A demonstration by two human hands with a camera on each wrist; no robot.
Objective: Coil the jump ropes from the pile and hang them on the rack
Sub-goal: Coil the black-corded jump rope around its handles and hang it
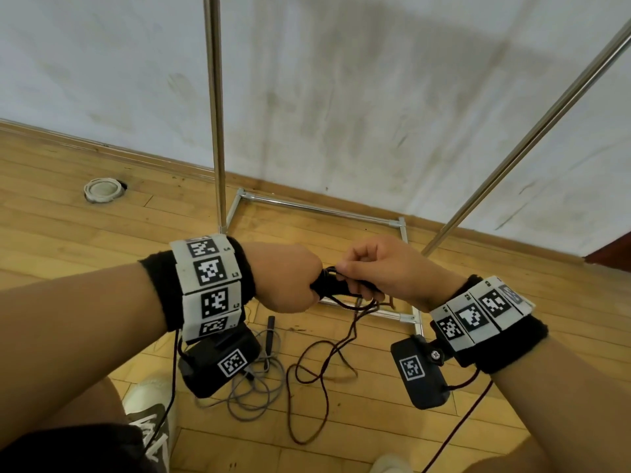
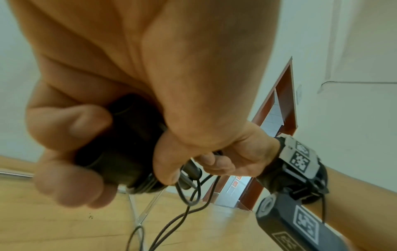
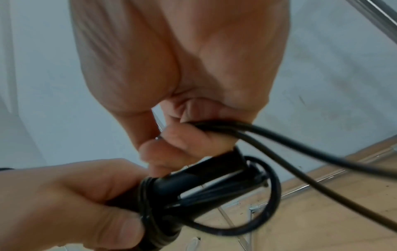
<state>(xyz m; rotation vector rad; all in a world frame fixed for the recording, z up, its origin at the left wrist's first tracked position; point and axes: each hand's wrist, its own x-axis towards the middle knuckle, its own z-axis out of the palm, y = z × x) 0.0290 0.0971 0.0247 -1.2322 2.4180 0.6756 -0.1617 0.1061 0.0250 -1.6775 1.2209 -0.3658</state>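
- Head view: left hand, fingers clamped round the black handles of a jump rope. Right hand just beside it, fingers pinched on the dark cord; the rest of that cord hung down and trailed in loose loops on the wooden floor. A grey rope, uncoiled, lay on the floor near a shoe. The steel rack stood against the wall, nothing seen hanging on its visible parts.
- Left wrist view: left-hand fingers curled tight on the handles; a few cord turns sat at the handle end, slack cord dangling below.
- Right wrist view: right-hand fingers closed on two strands of cord; one loose turn stood away from the wound handles.
- Risk, judged: that slack turn could slip off the handle ends if tension dropped; the trailing cord could snag on the rack's base or underfoot, jerking the coil loose.
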